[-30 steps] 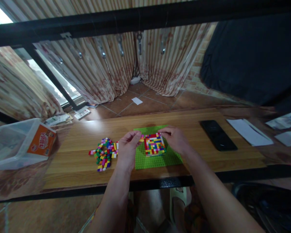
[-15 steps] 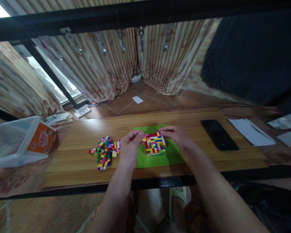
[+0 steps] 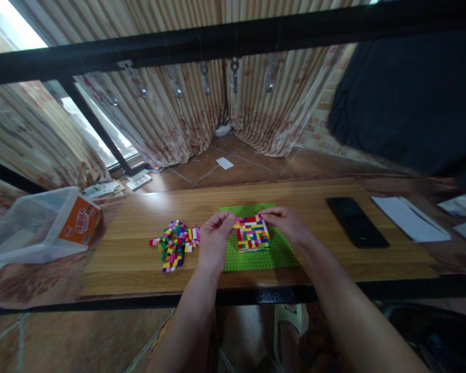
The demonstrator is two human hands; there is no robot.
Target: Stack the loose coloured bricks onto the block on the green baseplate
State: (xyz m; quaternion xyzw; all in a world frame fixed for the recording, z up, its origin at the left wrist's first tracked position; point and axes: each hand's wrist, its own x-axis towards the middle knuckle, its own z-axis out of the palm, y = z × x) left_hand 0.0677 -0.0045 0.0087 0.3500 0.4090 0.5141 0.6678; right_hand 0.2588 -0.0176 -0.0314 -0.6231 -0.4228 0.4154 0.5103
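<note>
A square build of multicoloured toy bricks (image 3: pixel 253 235) sits on a green studded baseplate (image 3: pixel 281 256) in the middle of the table. At its far left corner my left hand (image 3: pixel 216 235) is closed, thumb and forefinger pinched on small pink and yellowish bricks (image 3: pixel 236 223) that jut out beside the build. My right hand (image 3: pixel 289 225) is closed at the far right corner, its fingertips against the build's edge; whatever is between them is too small to make out. To the left of my left hand lies a loose pile of small coloured bricks (image 3: pixel 174 246).
A black phone (image 3: pixel 356 223) and white paper with a pen (image 3: pixel 409 220) lie to the right on the wooden table (image 3: pixel 128 259). A clear plastic bin (image 3: pixel 34 223) with an orange label stands at the left. A black bar (image 3: pixel 178 44) with hooks crosses above.
The camera view has tilted up slightly, so everything sits a little lower and further right. Both hands stay at the far corners of the brick build, with little movement.
</note>
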